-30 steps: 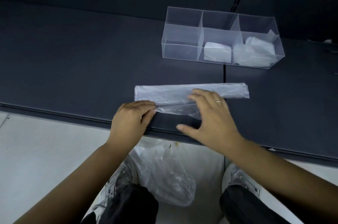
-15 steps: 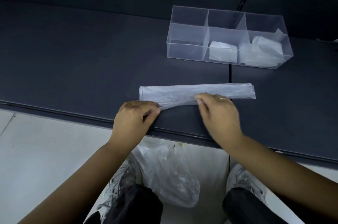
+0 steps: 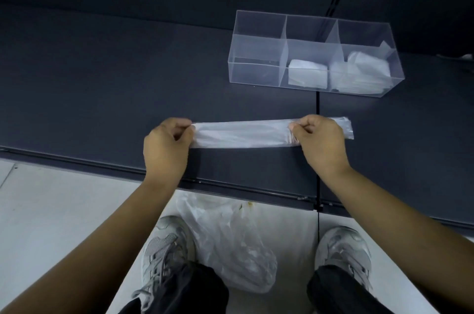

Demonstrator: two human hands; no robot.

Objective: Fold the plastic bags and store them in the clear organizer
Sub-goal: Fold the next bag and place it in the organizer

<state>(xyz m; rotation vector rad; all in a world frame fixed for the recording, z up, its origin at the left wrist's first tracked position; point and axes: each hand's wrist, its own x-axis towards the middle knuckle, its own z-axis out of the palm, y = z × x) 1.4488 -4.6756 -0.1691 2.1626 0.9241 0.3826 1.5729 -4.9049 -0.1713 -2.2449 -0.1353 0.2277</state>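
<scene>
A clear plastic bag [image 3: 243, 134], folded into a long narrow strip, lies across the dark shelf [image 3: 102, 82]. My left hand [image 3: 166, 147] pinches its left end. My right hand [image 3: 320, 141] pinches the strip near its right end, and a short tail of plastic sticks out past that hand. The clear organizer [image 3: 256, 67] stands behind, to the right, with three compartments. Its left one holds nothing, the middle one a folded bag [image 3: 306, 75], the right one several folded bags [image 3: 361, 75].
A crumpled plastic bag [image 3: 230, 244] lies on the pale floor between my two grey shoes, below the shelf's front edge [image 3: 89, 163]. A vertical seam [image 3: 317, 108] splits the shelf under the strip.
The near flap of the bag has been folded over, so the strip is narrower. Both hands moved apart from the strip's near edge to its two ends and now pinch it.
</scene>
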